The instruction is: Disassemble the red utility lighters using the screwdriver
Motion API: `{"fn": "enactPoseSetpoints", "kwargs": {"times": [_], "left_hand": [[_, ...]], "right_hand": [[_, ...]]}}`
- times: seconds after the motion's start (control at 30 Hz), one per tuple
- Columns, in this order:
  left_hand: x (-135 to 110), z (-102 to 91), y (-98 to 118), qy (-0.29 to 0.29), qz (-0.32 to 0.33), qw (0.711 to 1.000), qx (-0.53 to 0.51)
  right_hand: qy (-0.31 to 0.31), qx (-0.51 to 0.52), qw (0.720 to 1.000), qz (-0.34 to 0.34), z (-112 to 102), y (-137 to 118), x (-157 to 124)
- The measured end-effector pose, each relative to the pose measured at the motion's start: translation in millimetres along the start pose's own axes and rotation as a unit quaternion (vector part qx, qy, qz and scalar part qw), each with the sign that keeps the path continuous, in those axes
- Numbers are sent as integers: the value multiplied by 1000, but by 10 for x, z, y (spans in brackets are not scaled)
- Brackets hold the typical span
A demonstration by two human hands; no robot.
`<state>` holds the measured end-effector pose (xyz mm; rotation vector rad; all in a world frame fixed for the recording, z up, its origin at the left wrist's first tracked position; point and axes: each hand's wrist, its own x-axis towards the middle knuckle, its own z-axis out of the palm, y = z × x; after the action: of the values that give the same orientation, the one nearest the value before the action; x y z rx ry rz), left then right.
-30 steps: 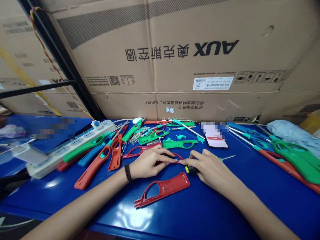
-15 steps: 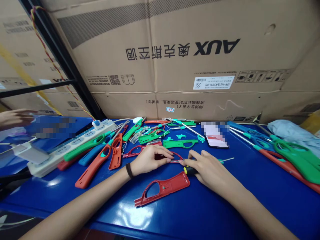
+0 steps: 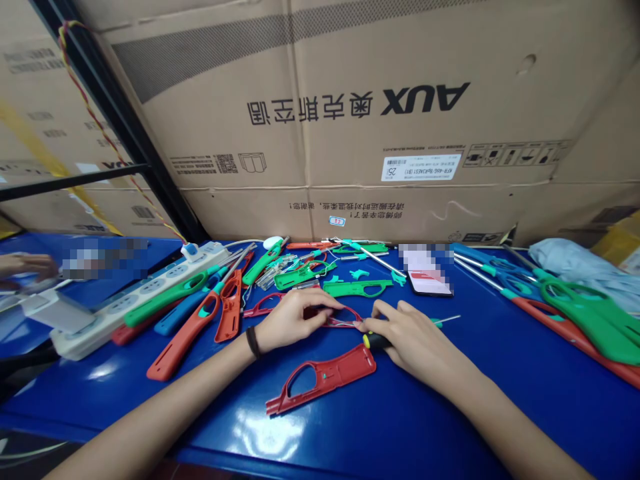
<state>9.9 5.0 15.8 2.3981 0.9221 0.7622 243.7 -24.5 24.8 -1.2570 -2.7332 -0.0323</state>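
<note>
Red lighter shell flat on blue table, long axis left-right, between both hands. Left hand fingertips pinching its left part. Right hand curled over screwdriver, fingertips touching its right end. Spare red shell just nearer. Carton print: "AUX".

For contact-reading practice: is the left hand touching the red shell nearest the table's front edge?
Apart. The head view shows bare blue table between the left hand and the red shell, which lies nearer the front edge.
</note>
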Motion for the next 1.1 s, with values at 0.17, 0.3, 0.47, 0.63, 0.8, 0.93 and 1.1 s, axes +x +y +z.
{"fn": "enactPoseSetpoints", "kwargs": {"times": [0.17,0.3,0.47,0.63,0.8,0.93,1.1], "left_hand": [[-3,-109,14,-14,29,994,100],[16,-132,56,-44,34,992,118],[124,-161,106,-118,45,982,141],[308,-209,107,-207,55,962,167],[431,-224,150,-235,84,949,194],[382,-195,191,-212,97,942,240],[229,-108,213,-157,112,927,322]], "right_hand": [[-1,-3,1000,-3,3,7,-9],[2,-6,1000,-3,-1,0,-16],[11,-3,1000,-5,0,4,-13],[16,2,1000,-5,11,21,-19],[27,11,1000,-11,17,30,-23],[29,11,999,-8,18,21,-20],[29,8,1000,-7,21,-2,-16]]}}
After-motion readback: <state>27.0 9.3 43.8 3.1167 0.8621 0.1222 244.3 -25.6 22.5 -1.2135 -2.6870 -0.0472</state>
